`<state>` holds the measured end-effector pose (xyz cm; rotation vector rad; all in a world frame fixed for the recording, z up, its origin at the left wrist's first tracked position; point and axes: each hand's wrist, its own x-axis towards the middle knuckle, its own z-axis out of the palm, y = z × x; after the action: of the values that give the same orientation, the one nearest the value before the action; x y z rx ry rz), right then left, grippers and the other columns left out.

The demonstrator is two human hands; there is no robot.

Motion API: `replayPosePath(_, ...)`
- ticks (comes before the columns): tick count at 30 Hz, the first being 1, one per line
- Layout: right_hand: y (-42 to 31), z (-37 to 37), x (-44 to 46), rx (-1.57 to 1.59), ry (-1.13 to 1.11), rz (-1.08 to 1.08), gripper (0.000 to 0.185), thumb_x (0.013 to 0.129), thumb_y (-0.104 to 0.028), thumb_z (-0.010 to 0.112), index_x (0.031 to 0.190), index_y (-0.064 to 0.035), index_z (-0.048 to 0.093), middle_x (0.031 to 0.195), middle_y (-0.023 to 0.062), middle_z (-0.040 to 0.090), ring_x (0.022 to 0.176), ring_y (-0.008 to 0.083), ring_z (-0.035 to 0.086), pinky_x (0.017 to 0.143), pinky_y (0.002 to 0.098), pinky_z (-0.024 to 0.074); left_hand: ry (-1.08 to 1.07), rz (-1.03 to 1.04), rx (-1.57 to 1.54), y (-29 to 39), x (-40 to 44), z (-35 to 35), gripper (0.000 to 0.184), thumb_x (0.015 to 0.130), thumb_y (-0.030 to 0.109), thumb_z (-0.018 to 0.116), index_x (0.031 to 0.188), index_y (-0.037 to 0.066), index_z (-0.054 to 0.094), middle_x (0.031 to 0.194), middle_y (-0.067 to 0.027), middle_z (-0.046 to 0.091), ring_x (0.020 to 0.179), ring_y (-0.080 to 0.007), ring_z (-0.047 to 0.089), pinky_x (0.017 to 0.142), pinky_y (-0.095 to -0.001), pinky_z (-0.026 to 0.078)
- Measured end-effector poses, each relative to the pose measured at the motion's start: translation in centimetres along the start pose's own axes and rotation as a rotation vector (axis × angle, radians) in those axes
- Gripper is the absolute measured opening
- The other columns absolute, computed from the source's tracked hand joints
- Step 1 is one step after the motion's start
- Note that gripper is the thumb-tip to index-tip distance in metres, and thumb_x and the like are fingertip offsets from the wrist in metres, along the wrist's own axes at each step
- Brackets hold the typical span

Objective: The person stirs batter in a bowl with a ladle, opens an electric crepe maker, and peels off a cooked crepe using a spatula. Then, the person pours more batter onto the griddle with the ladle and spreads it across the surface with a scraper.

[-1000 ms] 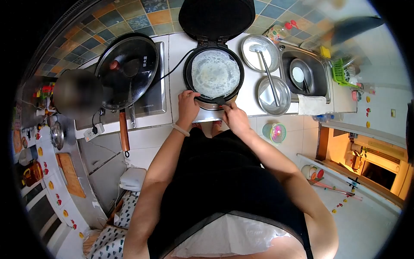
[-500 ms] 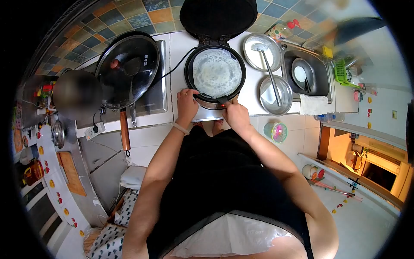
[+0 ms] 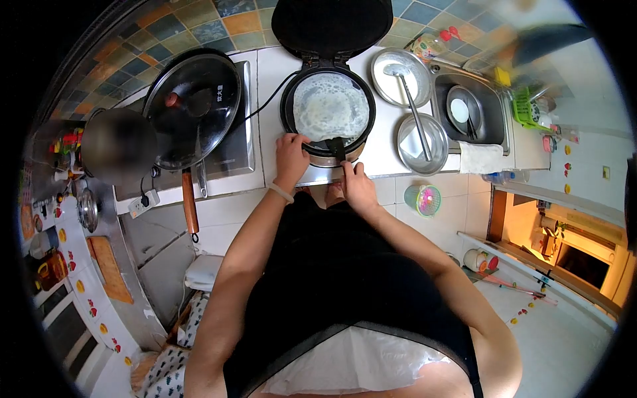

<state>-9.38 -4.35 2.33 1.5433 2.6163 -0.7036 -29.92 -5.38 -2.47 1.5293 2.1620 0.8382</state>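
A pale, thin round pancake [image 3: 330, 105] lies on the dark plate of an electric griddle [image 3: 371, 113], whose lid [image 3: 332, 30] stands raised behind it. At the griddle's lower right rim, my right hand [image 3: 359, 188] is closed on a black spatula [image 3: 338, 150], whose blade reaches the pancake's near edge. My left hand [image 3: 291, 161] is at the lower left rim, its fingertips close to the pancake's near edge. Whether those fingertips pinch the edge is too small to tell.
Right of the griddle are a metal bowl of white batter [image 3: 390, 85] with a ladle [image 3: 409, 103], a second metal bowl [image 3: 432, 139] and a sink [image 3: 490, 131]. A lidded pan [image 3: 192, 113] sits on the stove at left, its wooden handle [image 3: 190, 205] past the counter edge.
The spatula has turned from lying along the near rim to pointing forward at the pancake's edge. My right hand has shifted slightly down and left. The pancake's near edge looks a little raised or folded.
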Motion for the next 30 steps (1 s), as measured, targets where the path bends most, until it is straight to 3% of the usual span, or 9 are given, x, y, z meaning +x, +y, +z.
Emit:
replayPosePath(10,-0.4,-2.9,-0.3,0.087,-0.042,0.061,0.036,0.091,-0.018,0.053,0.125,-0.0106,0.045,0.1,0.0202,0.049,0.081,0.0387,0.062,0.07,0.048,0.053,-0.07,0.153,0.136,2.2,3.3,3.4,0.04,0.067,0.001,0.071,0.104,0.014,0.06,0.105,-0.0085,0.053,0.106,-0.0308,0.049,0.093,-0.0415,0.041)
replayPosePath(17,0.6,-3.8,-0.4,0.117,-0.038,0.064,0.034,0.09,-0.019,0.054,0.123,-0.0109,0.048,0.103,0.0196,0.052,0.082,0.0393,0.062,0.073,0.0481,0.0529,-0.156,0.251,0.206,2.0,4.8,4.5,0.018,0.07,0.005,0.066,0.085,0.013,0.061,0.092,-0.0047,0.058,0.1,-0.028,0.051,0.088,-0.0408,0.04)
replayPosePath(20,0.8,-4.6,-0.9,0.14,-0.035,0.071,0.033,0.089,-0.018,0.055,0.121,-0.011,0.05,0.104,0.0193,0.053,0.083,0.0393,0.063,0.075,0.0482,0.0528,-0.059,0.288,0.09,1.3,5.4,4.6,0.01,0.072,0.008,0.068,0.079,0.012,0.062,0.084,-0.0044,0.061,0.092,-0.0282,0.054,0.082,-0.0398,0.042)
replayPosePath(26,1.8,-5.6,-1.5,0.194,-0.001,0.098,0.033,0.087,-0.018,0.056,0.119,-0.0112,0.053,0.102,0.0187,0.055,0.082,0.0392,0.063,0.075,0.0476,0.0528,-0.036,0.231,0.018,1.2,9.0,3.1,0.008,0.074,0.013,0.07,0.077,0.01,0.063,0.072,-0.0051,0.062,0.079,-0.0282,0.058,0.071,-0.0403,0.047)
replayPosePath(30,1.9,-6.0,-1.4,0.21,-0.002,0.111,0.033,0.087,-0.017,0.056,0.119,-0.0119,0.053,0.102,0.0185,0.055,0.082,0.0391,0.063,0.074,0.0477,0.0528,-0.013,0.22,-0.054,1.6,10.6,2.3,0.007,0.074,0.012,0.07,0.076,0.009,0.064,0.072,-0.0048,0.064,0.077,-0.0274,0.059,0.07,-0.0397,0.048)
